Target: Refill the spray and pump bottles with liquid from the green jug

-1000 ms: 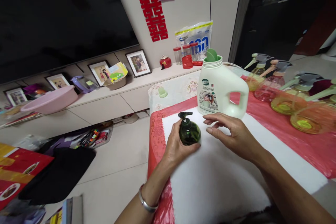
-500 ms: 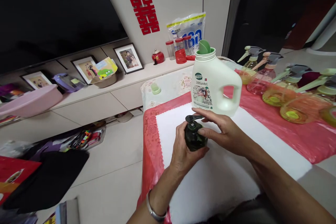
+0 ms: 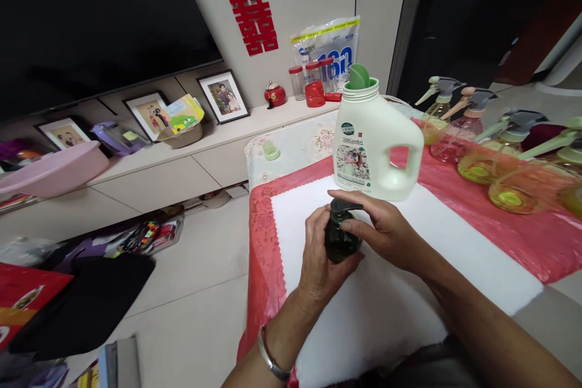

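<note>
My left hand [image 3: 318,257] is curled round the side of a dark green bottle [image 3: 337,244], fingers on its far side and thumb across its near side. The bottle stands roughly upright between my two hands. My right hand [image 3: 386,227] is closed lightly at the top: forefinger laid over the black pump head [image 3: 346,206], thumb against the bottle's upper side just below it. How firmly either hand grips, I cannot tell. A metal bracelet [image 3: 271,356] circles my left wrist. Beneath both hands lies a white mat [image 3: 409,309] on a red cover [image 3: 265,248]. Just beyond my right hand stands a pale green jug [image 3: 382,154], a green scoop [image 3: 359,76] in its mouth. Farther to the right of that hand are spray bottles [image 3: 511,148]. Beyond my left hand, well apart, rests a light green cap [image 3: 271,150].
</note>
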A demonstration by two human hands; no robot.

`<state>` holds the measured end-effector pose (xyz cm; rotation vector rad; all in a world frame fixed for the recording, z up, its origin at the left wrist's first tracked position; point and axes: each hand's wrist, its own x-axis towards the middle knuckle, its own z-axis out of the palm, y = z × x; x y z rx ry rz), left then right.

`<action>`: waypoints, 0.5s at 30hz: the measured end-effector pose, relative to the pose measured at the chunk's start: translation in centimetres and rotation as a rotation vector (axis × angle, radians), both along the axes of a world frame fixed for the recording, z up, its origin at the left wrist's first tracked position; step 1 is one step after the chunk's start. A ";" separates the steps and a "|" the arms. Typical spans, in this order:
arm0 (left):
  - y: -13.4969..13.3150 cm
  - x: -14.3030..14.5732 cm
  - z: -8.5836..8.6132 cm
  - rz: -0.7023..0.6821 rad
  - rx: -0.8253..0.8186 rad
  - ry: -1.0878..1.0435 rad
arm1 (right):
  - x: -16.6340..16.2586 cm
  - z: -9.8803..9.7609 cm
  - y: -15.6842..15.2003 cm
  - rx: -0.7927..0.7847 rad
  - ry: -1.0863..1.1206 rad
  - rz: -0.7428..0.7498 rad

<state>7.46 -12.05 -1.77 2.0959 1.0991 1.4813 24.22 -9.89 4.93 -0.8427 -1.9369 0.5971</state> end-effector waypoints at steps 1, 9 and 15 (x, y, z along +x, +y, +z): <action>-0.1 0.0 0.1 0.005 0.010 0.002 | 0.0 0.0 0.0 -0.001 0.011 0.001; -0.3 0.2 0.2 -0.015 -0.011 -0.058 | -0.6 -0.3 -0.1 0.001 0.073 -0.032; -0.5 0.2 0.4 -0.036 -0.003 -0.027 | -0.2 0.2 0.0 0.037 0.004 0.026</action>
